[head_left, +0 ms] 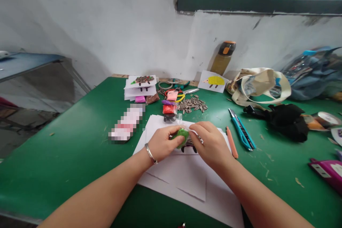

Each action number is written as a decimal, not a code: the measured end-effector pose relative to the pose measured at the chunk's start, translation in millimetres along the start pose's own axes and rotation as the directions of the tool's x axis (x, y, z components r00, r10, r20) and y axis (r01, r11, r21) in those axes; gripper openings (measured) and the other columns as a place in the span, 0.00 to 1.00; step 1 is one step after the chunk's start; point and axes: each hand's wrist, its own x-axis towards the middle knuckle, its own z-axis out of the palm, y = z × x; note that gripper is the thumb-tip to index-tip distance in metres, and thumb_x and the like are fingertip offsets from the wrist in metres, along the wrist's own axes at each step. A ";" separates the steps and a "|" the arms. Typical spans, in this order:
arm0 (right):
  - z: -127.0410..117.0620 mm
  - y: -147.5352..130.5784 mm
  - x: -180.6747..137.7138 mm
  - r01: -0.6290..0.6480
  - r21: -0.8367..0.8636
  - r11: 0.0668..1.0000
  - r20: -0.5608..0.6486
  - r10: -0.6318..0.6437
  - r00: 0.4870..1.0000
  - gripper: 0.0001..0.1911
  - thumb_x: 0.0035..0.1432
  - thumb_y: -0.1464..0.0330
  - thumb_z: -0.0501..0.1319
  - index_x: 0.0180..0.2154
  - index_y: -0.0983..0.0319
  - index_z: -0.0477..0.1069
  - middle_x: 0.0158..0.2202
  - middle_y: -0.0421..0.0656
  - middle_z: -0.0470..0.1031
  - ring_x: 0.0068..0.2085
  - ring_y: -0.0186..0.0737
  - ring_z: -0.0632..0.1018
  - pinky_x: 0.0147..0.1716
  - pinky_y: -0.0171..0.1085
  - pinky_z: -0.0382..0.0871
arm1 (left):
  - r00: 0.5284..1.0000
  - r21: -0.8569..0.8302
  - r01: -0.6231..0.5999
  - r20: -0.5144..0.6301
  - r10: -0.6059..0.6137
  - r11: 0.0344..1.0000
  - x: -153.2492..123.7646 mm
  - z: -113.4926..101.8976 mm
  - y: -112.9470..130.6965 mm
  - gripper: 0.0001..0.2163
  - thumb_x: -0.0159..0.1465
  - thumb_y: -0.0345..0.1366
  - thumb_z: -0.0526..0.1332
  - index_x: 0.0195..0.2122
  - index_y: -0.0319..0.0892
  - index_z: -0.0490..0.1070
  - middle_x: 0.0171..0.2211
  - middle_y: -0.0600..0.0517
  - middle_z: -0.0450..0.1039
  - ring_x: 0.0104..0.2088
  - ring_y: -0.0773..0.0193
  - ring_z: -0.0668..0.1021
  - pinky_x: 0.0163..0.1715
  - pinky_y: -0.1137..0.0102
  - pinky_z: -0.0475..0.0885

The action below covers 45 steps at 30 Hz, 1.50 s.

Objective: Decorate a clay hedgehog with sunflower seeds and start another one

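Observation:
A lump of green modelling clay in a clear plastic bag is pinched between the thumb and fingers of my left hand, which has a silver bangle at the wrist. My right hand is closed at the bag's right side, its fingertips bent against the plastic. Both hands are above white paper sheets. On the top sheet a drawing with black legs shows partly, the rest covered by my hands. Just beyond are bagged clays: black, red and pink.
Sunflower seeds lie loose behind the sheets, beside scissors. Hedgehog cards are stacked back left. To the right are an orange crayon-like stick, a blue utility knife, a black strap bundle and a cloth bag. A bottle stands by the wall.

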 end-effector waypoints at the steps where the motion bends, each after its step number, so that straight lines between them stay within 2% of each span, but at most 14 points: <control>1: 0.1 -0.4 0.1 0.017 -0.032 0.999 0.007 -0.016 1.000 0.09 0.65 0.72 0.54 0.34 0.63 0.72 0.34 0.47 0.74 0.38 0.43 0.72 0.38 0.41 0.65 | 1.000 0.026 -0.002 -0.011 0.003 1.000 0.0 0.2 0.7 0.09 0.61 0.37 0.58 0.37 0.41 0.76 0.33 0.53 0.74 0.34 0.64 0.73 0.34 0.72 0.68; 4: 0.1 -1.5 0.8 0.036 -0.125 0.992 0.033 -0.032 0.999 0.12 0.65 0.72 0.53 0.30 0.62 0.70 0.30 0.46 0.72 0.34 0.42 0.70 0.37 0.41 0.63 | 0.999 0.081 0.005 -0.045 -0.002 0.997 -0.1 0.9 3.4 0.08 0.61 0.37 0.58 0.34 0.40 0.76 0.31 0.53 0.74 0.33 0.64 0.72 0.32 0.73 0.67; 7: 0.5 -2.5 1.5 0.033 -0.144 0.989 0.048 -0.026 0.998 0.13 0.65 0.73 0.53 0.28 0.62 0.69 0.28 0.45 0.70 0.33 0.42 0.68 0.36 0.41 0.62 | 0.998 0.123 0.002 -0.058 0.005 0.992 0.2 1.0 4.8 0.08 0.61 0.37 0.58 0.32 0.40 0.76 0.29 0.54 0.74 0.32 0.64 0.73 0.32 0.73 0.67; 13: 0.9 -8.1 2.1 0.055 -0.009 0.998 0.045 -0.054 0.997 0.11 0.64 0.74 0.52 0.29 0.63 0.67 0.30 0.46 0.69 0.35 0.41 0.68 0.37 0.42 0.64 | 0.994 0.183 0.011 -0.109 0.009 0.983 3.1 -0.6 -1.0 0.10 0.61 0.37 0.58 0.37 0.42 0.78 0.34 0.52 0.78 0.37 0.61 0.76 0.36 0.71 0.70; 16: -0.2 -9.6 1.8 0.079 0.130 0.988 0.044 -0.085 0.995 0.09 0.63 0.74 0.53 0.30 0.63 0.68 0.39 0.49 0.71 0.42 0.42 0.70 0.43 0.43 0.67 | 0.992 0.158 0.014 -0.123 0.006 0.987 3.8 -1.5 -4.4 0.12 0.61 0.39 0.59 0.42 0.43 0.78 0.37 0.52 0.79 0.38 0.60 0.78 0.37 0.70 0.71; 19: -0.6 -5.3 1.4 0.032 0.249 0.968 0.039 -0.043 0.998 0.08 0.62 0.74 0.55 0.34 0.62 0.72 0.47 0.50 0.69 0.49 0.43 0.71 0.47 0.43 0.68 | 0.995 0.128 0.005 -0.104 0.008 0.992 3.7 -3.6 -4.5 0.14 0.62 0.40 0.58 0.44 0.42 0.78 0.39 0.50 0.80 0.39 0.59 0.78 0.38 0.70 0.72; 23: 0.0 4.2 1.8 -0.093 0.367 0.926 0.076 0.069 0.995 0.15 0.64 0.75 0.53 0.42 0.57 0.77 0.41 0.45 0.72 0.43 0.39 0.74 0.42 0.40 0.71 | 0.999 0.067 0.000 -0.045 0.003 0.998 4.3 -8.2 -2.5 0.14 0.62 0.41 0.58 0.43 0.41 0.78 0.39 0.50 0.80 0.41 0.57 0.78 0.40 0.68 0.72; 26: -1.2 6.8 3.0 -0.192 0.413 0.890 0.134 0.149 0.980 0.14 0.64 0.73 0.55 0.42 0.54 0.78 0.37 0.42 0.72 0.38 0.36 0.75 0.37 0.37 0.72 | 0.998 -0.018 -0.004 0.059 0.005 1.000 4.9 -9.8 -2.8 0.15 0.62 0.41 0.58 0.44 0.40 0.78 0.40 0.50 0.80 0.41 0.57 0.79 0.43 0.67 0.72; 28: -3.3 5.6 4.1 -0.221 0.427 0.877 0.175 0.159 0.972 0.14 0.63 0.72 0.57 0.43 0.52 0.78 0.37 0.41 0.72 0.38 0.35 0.75 0.37 0.36 0.72 | 0.994 -0.067 0.005 0.109 0.002 0.998 4.9 -9.7 -3.0 0.15 0.62 0.40 0.58 0.45 0.40 0.77 0.40 0.49 0.80 0.41 0.58 0.78 0.43 0.67 0.72; 31: -6.9 2.4 5.7 -0.222 0.427 0.876 0.219 0.138 0.966 0.14 0.61 0.73 0.60 0.43 0.51 0.78 0.36 0.40 0.71 0.39 0.35 0.74 0.38 0.36 0.71 | 0.987 -0.082 0.030 0.158 -0.017 0.996 4.1 -9.1 -2.1 0.14 0.62 0.41 0.57 0.42 0.38 0.77 0.37 0.50 0.79 0.38 0.60 0.77 0.39 0.70 0.71; 34: -9.5 0.9 7.2 -0.212 0.432 0.877 0.246 0.112 0.963 0.14 0.59 0.74 0.61 0.41 0.50 0.79 0.37 0.40 0.71 0.40 0.36 0.74 0.39 0.37 0.70 | 0.977 -0.077 0.058 0.208 -0.041 0.995 3.4 -9.1 -0.5 0.14 0.62 0.42 0.58 0.36 0.37 0.77 0.29 0.52 0.76 0.30 0.65 0.74 0.30 0.73 0.68; 37: -11.7 1.2 8.5 -0.208 0.437 0.875 0.269 0.094 0.959 0.13 0.58 0.75 0.62 0.39 0.52 0.78 0.39 0.40 0.71 0.42 0.36 0.74 0.40 0.37 0.70 | 0.967 -0.127 0.097 0.246 -0.063 0.987 3.1 -9.2 0.1 0.14 0.61 0.42 0.59 0.36 0.37 0.78 0.26 0.53 0.74 0.27 0.67 0.72 0.27 0.74 0.66; 41: -11.5 1.9 8.4 -0.188 0.395 0.899 0.283 0.075 0.956 0.10 0.55 0.77 0.63 0.37 0.57 0.77 0.40 0.41 0.71 0.42 0.36 0.73 0.43 0.38 0.69 | 0.965 -0.218 0.145 0.247 -0.089 0.965 3.1 -10.1 -1.0 0.14 0.60 0.41 0.62 0.42 0.38 0.78 0.34 0.50 0.78 0.32 0.64 0.76 0.34 0.71 0.71; 45: -5.9 2.1 6.5 -0.178 0.399 0.899 0.265 0.073 0.961 0.08 0.56 0.76 0.62 0.36 0.59 0.75 0.40 0.42 0.71 0.42 0.36 0.73 0.43 0.38 0.68 | 0.973 -0.195 0.125 0.217 -0.082 0.973 3.6 -13.4 -2.0 0.15 0.59 0.40 0.63 0.46 0.40 0.78 0.40 0.49 0.80 0.40 0.59 0.78 0.42 0.68 0.72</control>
